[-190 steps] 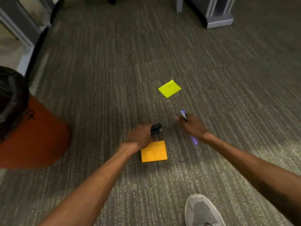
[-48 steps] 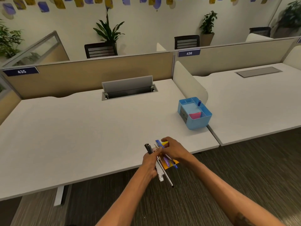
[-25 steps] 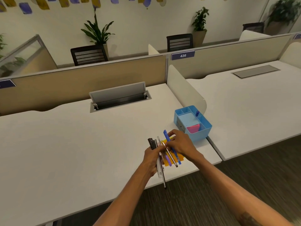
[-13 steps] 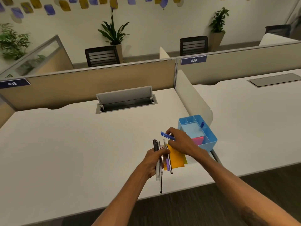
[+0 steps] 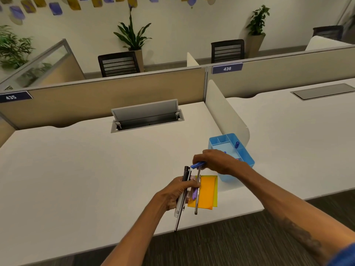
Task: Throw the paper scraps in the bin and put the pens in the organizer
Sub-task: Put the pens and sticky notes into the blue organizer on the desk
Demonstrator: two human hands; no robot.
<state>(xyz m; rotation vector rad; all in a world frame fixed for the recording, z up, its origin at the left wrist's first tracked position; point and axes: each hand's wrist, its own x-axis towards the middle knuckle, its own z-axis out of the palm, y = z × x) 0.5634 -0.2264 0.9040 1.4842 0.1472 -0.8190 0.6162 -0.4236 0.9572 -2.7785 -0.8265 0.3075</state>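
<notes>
My left hand grips a bundle of several pens together with orange and yellow paper scraps, held over the white desk near its front edge. My right hand pinches a blue pen and hovers just left of the light blue organizer. The organizer stands on the desk beside the divider; a blue pen stands in one compartment and something pink shows inside. The bin is out of view.
The white desk has an open grey cable hatch at the back. A curved white divider separates it from the neighbouring desk. Beige partitions, black chairs and potted plants stand behind. Dark carpet lies below.
From crouching over the carpet I now stand at the desk. In the last second my right hand drew the blue pen out of the bundle and moved it toward the organizer.
</notes>
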